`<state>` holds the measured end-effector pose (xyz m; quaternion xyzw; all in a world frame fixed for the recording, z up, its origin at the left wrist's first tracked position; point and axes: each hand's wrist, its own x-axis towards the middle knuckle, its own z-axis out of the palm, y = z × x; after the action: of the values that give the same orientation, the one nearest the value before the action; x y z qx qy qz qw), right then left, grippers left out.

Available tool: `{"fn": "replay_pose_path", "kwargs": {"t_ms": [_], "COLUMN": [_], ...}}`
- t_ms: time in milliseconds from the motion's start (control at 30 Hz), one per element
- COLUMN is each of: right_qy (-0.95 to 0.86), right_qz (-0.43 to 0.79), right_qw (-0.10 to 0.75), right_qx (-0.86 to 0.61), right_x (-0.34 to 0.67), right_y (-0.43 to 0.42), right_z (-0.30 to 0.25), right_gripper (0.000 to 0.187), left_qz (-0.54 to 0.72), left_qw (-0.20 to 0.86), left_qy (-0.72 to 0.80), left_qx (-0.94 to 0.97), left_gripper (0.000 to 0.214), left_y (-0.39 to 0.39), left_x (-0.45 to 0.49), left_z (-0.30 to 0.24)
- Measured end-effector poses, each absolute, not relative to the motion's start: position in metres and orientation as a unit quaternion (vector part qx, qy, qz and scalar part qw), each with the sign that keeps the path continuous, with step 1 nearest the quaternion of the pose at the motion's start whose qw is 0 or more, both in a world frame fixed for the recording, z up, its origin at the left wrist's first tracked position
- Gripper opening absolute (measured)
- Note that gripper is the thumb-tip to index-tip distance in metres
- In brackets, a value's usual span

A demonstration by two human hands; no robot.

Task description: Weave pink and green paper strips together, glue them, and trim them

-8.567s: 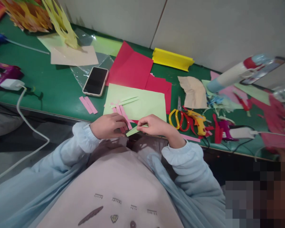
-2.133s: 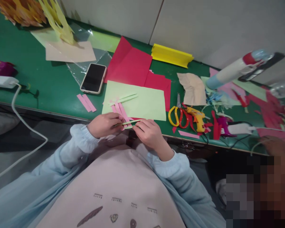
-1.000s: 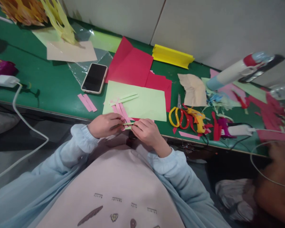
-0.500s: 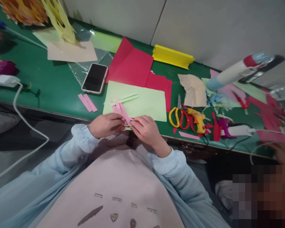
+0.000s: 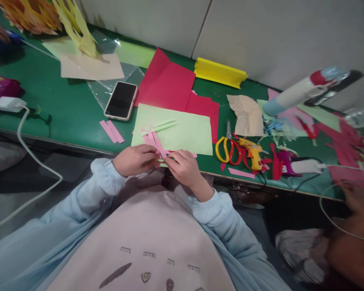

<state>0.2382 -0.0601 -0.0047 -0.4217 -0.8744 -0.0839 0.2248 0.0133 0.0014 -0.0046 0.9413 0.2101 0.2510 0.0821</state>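
Above the bench's front edge, my left hand point(image 5: 136, 160) is closed in a pinch on one end of a thin, pale green paper strip point(image 5: 161, 161). The fingertips of my right hand point(image 5: 183, 166) pinch its other end, close beside the left ones. Fingers cover most of this strip. Just beyond them, several pink paper strips point(image 5: 153, 139) and narrow green strips point(image 5: 161, 127) lie on a light green sheet point(image 5: 191, 131). To the right of my right hand are scissors point(image 5: 229, 147) with yellow and red handles.
A phone point(image 5: 121, 100) and two pink strips point(image 5: 111, 131) lie left of the green sheet. Red paper point(image 5: 166, 83) is behind it. A yellow glue gun point(image 5: 252, 153), a bottle point(image 5: 303, 93) and paper scraps are at right. Other people's hands point(image 5: 359, 200) appear at both sides.
My right hand has shifted slightly left, and its fingers have moved on the strip. My left hand stays in place. The person at the right has moved, and a hand at far left has come further in.
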Motion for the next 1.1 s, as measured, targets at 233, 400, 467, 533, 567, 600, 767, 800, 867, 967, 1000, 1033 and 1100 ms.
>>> {"fn": "replay_pose_path", "kwargs": {"t_ms": [233, 400, 467, 533, 567, 600, 767, 800, 867, 967, 1000, 1033, 1100], "right_qy": [-0.87, -0.874, -0.88, -0.886, -0.889, -0.892, -0.907, -0.91, -0.913, -0.914, -0.913, -0.913, -0.916], "right_qz": [-0.109, -0.099, -0.097, -0.092, -0.088, -0.085, -0.063, -0.056, -0.036, -0.011, -0.008, -0.007, -0.01], "right_qw": [0.245, 0.239, 0.238, 0.235, 0.231, 0.226, 0.194, 0.189, 0.184, 0.191, 0.194, 0.194, 0.191], "right_qx": [-0.415, -0.411, -0.4, -0.39, -0.386, -0.382, -0.368, -0.366, -0.361, -0.359, -0.358, -0.358, -0.354], "right_x": [0.2392, 0.2393, 0.2401, 0.2414, 0.2422, 0.2429, 0.2461, 0.2466, 0.2473, 0.2478, 0.2479, 0.2481, 0.2483], "right_y": [-0.0585, -0.0575, -0.0572, -0.0569, -0.0566, -0.0562, -0.0527, -0.0522, -0.0518, -0.0526, -0.053, -0.0534, -0.0539], "right_z": [-0.0067, -0.0058, -0.0049, -0.004, -0.0036, -0.0034, -0.0039, -0.0039, -0.0034, -0.001, 0.0, 0.0008, 0.0017], "right_gripper": [0.018, 0.018, 0.018, 0.02, 0.021, 0.023, 0.025, 0.024, 0.022, 0.02, 0.021, 0.023, 0.025], "left_qz": [0.222, 0.225, 0.227, 0.228, 0.228, 0.225, 0.197, 0.196, 0.197, 0.2, 0.201, 0.201, 0.207], "left_qw": [0.09, 0.074, 0.071, 0.065, 0.063, 0.063, 0.082, 0.086, 0.092, 0.099, 0.101, 0.102, 0.101], "left_qy": [0.218, 0.206, 0.209, 0.212, 0.212, 0.213, 0.222, 0.222, 0.22, 0.216, 0.213, 0.21, 0.202], "left_qx": [0.946, 0.95, 0.949, 0.948, 0.948, 0.949, 0.951, 0.951, 0.951, 0.951, 0.951, 0.951, 0.952], "left_gripper": [0.023, 0.024, 0.024, 0.025, 0.025, 0.025, 0.024, 0.023, 0.023, 0.023, 0.023, 0.023, 0.022], "left_y": [-0.0011, 0.0004, 0.0007, 0.0006, 0.0004, 0.0002, -0.0009, -0.001, -0.0011, -0.0011, -0.0009, -0.0007, -0.0001], "left_x": [0.0133, 0.0131, 0.0135, 0.0139, 0.014, 0.014, 0.0131, 0.0129, 0.0126, 0.0124, 0.0124, 0.0124, 0.0124], "left_z": [0.0005, -0.0004, -0.0013, -0.002, -0.0022, -0.0022, -0.0007, -0.0004, 0.0001, 0.0009, 0.0013, 0.0016, 0.0023]}}
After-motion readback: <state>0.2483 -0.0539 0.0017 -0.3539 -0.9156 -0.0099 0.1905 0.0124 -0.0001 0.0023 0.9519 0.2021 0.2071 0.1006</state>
